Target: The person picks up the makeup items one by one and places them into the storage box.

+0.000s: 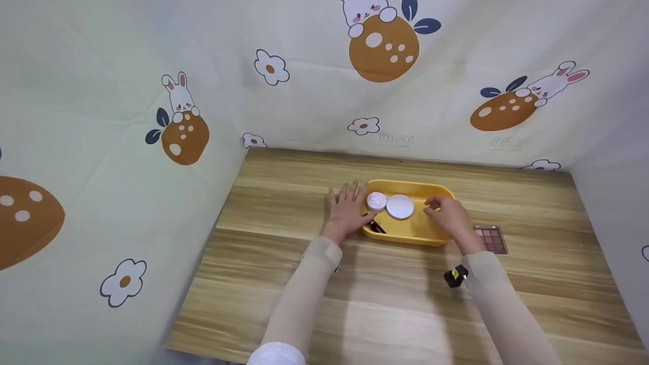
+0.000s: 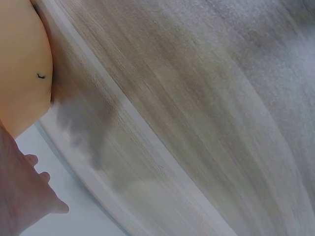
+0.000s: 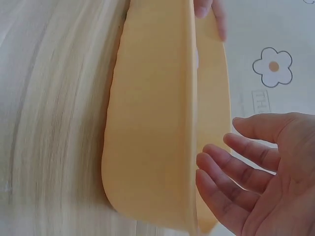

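Observation:
A yellow plastic basket stands on the wooden table. Inside it, toward the left, lie a small round container with a patterned white top, a larger plain white disc and a slim black tube. My left hand rests at the basket's left end, fingers spread and thumb reaching over the rim. Over the right end hovers my right hand; in the right wrist view its fingers are loosely bent beside the rim with nothing between them.
An eyeshadow palette with a clear lid lies right of the basket, partly behind my right wrist. Nearer me, by the right sleeve, is a small black object with a yellow-green mark. Printed fabric walls border the table at the back and sides.

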`<action>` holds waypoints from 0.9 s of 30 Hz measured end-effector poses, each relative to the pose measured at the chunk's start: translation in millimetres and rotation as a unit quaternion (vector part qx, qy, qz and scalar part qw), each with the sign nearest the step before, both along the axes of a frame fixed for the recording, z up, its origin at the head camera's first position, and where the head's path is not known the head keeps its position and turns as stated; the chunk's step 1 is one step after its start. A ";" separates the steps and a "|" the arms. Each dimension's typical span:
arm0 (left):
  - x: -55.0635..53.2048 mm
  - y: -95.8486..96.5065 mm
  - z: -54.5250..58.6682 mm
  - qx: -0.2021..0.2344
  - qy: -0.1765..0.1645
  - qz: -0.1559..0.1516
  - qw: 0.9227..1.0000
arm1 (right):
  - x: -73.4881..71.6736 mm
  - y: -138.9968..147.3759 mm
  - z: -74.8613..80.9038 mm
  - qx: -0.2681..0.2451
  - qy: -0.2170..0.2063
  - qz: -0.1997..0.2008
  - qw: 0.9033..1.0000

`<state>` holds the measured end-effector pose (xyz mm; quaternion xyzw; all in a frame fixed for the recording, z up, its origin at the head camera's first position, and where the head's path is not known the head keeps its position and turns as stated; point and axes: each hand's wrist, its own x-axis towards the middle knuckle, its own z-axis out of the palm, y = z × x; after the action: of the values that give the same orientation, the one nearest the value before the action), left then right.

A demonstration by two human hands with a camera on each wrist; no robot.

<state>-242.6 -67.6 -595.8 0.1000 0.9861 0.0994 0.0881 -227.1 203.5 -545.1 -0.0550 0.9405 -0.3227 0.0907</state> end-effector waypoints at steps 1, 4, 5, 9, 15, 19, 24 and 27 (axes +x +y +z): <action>0.3 -0.1 0.4 0.000 0.001 -0.001 1.000 | 0.3 2.1 1.2 -0.001 0.000 -0.001 1.000; 1.4 -0.1 0.5 0.004 0.008 -0.002 1.000 | 0.5 8.2 4.2 -0.004 -0.008 -0.007 1.000; 1.7 -0.2 0.5 0.004 0.010 -0.003 1.000 | 0.7 10.1 5.2 -0.004 -0.009 -0.008 1.000; 1.8 -0.6 -0.2 0.004 0.013 -0.003 1.000 | 0.5 17.6 8.3 -0.007 -0.010 -0.011 1.000; 1.6 -0.7 0.0 -0.003 0.005 -0.001 1.000 | 1.3 28.0 12.9 -0.018 -0.005 -0.020 1.000; 2.1 -0.5 -0.2 0.002 0.007 0.000 1.000 | 2.3 33.7 15.4 -0.031 0.000 -0.028 0.999; 2.6 -0.3 0.0 -0.001 0.013 0.001 1.000 | 3.4 41.3 15.9 -0.041 -0.002 -0.037 0.998; 2.4 -0.4 -0.6 0.002 0.016 0.001 1.000 | 4.9 47.5 15.7 -0.037 0.003 -0.040 0.999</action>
<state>-240.3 -68.1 -596.4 0.1006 0.9873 0.0999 0.0715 -222.2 250.9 -529.5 -0.0219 0.9296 -0.3605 0.0734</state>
